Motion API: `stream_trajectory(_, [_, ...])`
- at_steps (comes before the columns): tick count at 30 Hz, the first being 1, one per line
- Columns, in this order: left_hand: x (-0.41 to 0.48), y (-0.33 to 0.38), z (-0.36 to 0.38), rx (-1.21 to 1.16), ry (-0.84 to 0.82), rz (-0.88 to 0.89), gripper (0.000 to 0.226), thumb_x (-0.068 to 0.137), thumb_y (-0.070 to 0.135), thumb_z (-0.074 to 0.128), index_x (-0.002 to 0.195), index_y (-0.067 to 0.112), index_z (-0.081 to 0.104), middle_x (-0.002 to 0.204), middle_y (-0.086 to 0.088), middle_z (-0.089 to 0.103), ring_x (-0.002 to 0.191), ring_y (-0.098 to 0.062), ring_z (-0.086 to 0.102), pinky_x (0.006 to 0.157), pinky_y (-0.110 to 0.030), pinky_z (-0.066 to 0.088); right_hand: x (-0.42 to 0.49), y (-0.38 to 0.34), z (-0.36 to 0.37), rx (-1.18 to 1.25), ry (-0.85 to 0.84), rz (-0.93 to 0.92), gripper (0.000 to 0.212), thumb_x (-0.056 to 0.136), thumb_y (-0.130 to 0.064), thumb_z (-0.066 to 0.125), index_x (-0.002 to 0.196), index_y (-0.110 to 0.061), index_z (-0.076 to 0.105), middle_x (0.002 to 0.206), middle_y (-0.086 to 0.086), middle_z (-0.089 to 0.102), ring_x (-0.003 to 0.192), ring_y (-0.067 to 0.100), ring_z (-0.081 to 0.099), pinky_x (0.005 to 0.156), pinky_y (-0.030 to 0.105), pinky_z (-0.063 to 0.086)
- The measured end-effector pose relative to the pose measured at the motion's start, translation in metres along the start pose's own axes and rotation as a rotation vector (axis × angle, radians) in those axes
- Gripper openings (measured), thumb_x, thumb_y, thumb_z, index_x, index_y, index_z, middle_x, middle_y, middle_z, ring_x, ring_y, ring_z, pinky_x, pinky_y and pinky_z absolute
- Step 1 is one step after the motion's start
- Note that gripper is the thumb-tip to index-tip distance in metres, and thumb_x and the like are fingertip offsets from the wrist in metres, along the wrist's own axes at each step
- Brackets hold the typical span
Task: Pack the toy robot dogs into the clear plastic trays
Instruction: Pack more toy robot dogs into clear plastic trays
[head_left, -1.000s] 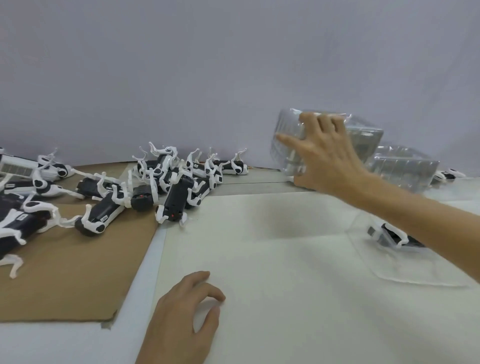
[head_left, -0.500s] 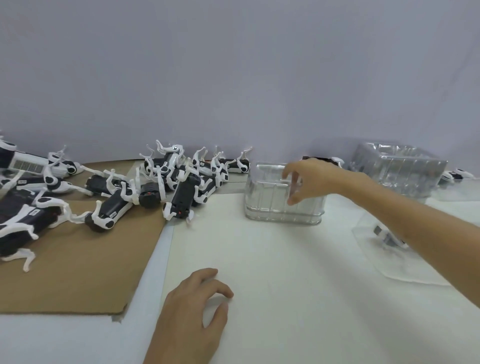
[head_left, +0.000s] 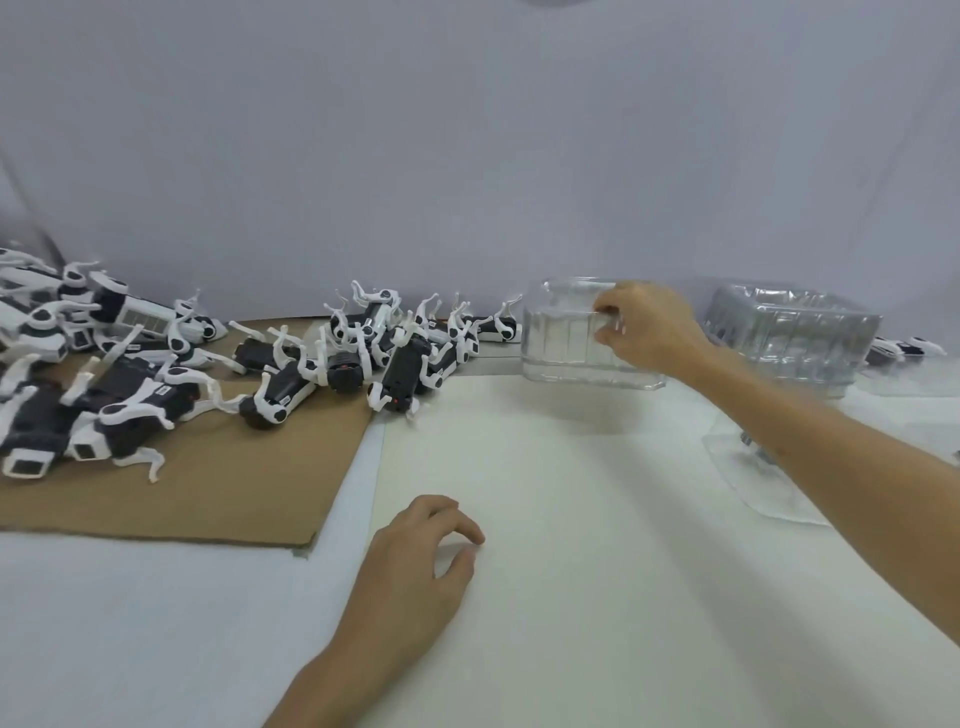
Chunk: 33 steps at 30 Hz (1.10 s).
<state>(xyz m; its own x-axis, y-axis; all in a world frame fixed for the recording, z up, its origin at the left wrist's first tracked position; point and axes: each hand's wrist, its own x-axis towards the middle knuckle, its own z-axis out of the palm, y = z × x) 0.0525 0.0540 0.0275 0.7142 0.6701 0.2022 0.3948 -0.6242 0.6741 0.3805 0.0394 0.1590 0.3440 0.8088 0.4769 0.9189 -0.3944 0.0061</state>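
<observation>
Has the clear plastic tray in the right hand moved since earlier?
Yes. The clear plastic tray, gripped by the right hand, went left and down, away from the stack of clear trays.

The right forearm covers much of a flat tray (contents unclear); the leftmost dogs are cropped

The tray in the right hand is clear, glossy plastic; left of it, the toy dogs are shiny black-and-white plastic on matt brown cardboard.
</observation>
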Motion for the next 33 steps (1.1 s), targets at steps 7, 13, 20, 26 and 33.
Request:
stream_trajectory(7, [0.000,0.003,-0.001,0.109,-0.006,0.060,0.015,0.096,0.025,0.055,0.102,0.038,0.062,0.121,0.026,0.045,0.115,0.004,0.046,0.100,-0.015,0.029,-0.051,-0.015,0.007,0.039,-0.222,-0.064,0.026,0.086,-0.025,0.065,0.070,-0.027,0.044,0.079,-0.010,0.051,0.080,0.019,0.052,0.065,0.032,0.037])
stream_trajectory(13, [0.002,0.001,0.000,0.013,0.014,0.045,0.017,0.095,0.027,0.061,0.105,0.040,0.056,0.116,0.028,0.055,0.111,0.009,0.050,0.101,-0.018,0.035,-0.077,-0.034,0.016,0.288,-0.019,0.024,0.007,0.083,-0.017,0.068,0.088,-0.018,0.072,0.080,-0.011,0.057,0.085,0.017,0.058,0.074,0.033,0.043])
stream_trajectory(20, [0.011,0.013,-0.019,-1.029,0.009,-0.340,0.061,0.072,0.041,0.080,0.123,0.023,0.054,0.111,-0.002,0.074,0.099,-0.021,0.074,0.089,-0.032,0.055,-0.119,-0.094,0.010,0.824,0.371,0.169,0.019,0.080,-0.010,0.078,0.096,-0.021,0.074,0.085,-0.013,0.061,0.078,0.006,0.059,0.071,0.020,0.048])
stream_trajectory(26, [0.028,0.029,-0.015,-1.109,0.070,-0.326,0.046,0.069,0.046,0.078,0.099,0.012,0.071,0.089,-0.001,0.070,0.085,-0.017,0.067,0.073,-0.024,0.057,-0.156,-0.128,0.015,0.859,0.397,0.081,0.025,0.084,-0.014,0.078,0.108,-0.016,0.070,0.094,-0.019,0.058,0.087,-0.004,0.059,0.073,0.017,0.047])
stream_trajectory(33, [0.023,0.025,-0.004,-1.329,-0.025,-0.130,0.023,0.086,0.031,0.073,0.104,0.017,0.077,0.121,-0.017,0.070,0.108,-0.024,0.069,0.090,-0.031,0.055,-0.164,-0.125,0.009,0.841,0.333,0.118,0.042,0.072,-0.039,0.086,0.104,-0.029,0.061,0.097,-0.020,0.059,0.085,-0.001,0.059,0.070,0.020,0.050])
